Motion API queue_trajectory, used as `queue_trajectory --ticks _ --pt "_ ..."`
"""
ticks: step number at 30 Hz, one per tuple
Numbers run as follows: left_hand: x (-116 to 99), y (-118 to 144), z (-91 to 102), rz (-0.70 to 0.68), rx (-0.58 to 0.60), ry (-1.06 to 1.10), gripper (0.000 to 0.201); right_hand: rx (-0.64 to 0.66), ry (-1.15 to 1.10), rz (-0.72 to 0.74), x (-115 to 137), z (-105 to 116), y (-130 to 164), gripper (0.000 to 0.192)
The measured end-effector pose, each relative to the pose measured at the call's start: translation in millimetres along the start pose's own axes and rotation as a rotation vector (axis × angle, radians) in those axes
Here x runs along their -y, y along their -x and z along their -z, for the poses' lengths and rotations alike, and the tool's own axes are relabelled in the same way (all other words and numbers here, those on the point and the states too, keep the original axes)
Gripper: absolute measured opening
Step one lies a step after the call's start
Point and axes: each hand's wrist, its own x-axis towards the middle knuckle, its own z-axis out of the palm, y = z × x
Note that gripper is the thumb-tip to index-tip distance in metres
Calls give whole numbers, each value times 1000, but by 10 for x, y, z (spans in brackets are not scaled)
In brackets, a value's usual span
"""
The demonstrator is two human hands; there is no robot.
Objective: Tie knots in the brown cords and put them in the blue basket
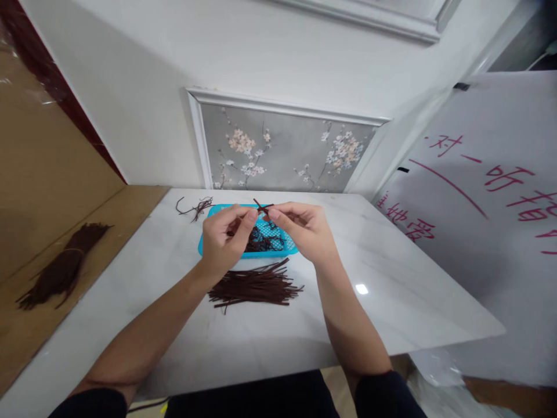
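Thumbs and fingertips of both hands meet over a blue plastic basket (201, 244), pinching a dark brown cord (260, 204) whose short ends stick up and cross between them. My left hand (227, 233) is closed on it from the left, and my right hand (304, 227) from the right. Inside the basket lie several tangled or knotted brown pieces (263, 241). Just in front of the basket, a loose pile of straight brown cords (256, 284) lies sideways on the table. My fingers partly hide the cord and the basket's middle.
A few curly brown cords (198, 208) lie behind the basket's left side. On a cardboard surface (130, 203) at the left rests a tied bundle of brown cords (67, 264). The white marbled table (391, 278) meets a panelled wall; a whiteboard (487, 244) with red writing stands right.
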Motion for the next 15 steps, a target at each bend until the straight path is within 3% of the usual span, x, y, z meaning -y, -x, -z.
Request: queue_trajectory --ticks 8,15 --pt "-60 11 15 28 41 -11 19 -2 33 4 56 -32 2 19" --pt "-87 -32 40 52 169 33 13 -74 154 51 29 -95 6 22"
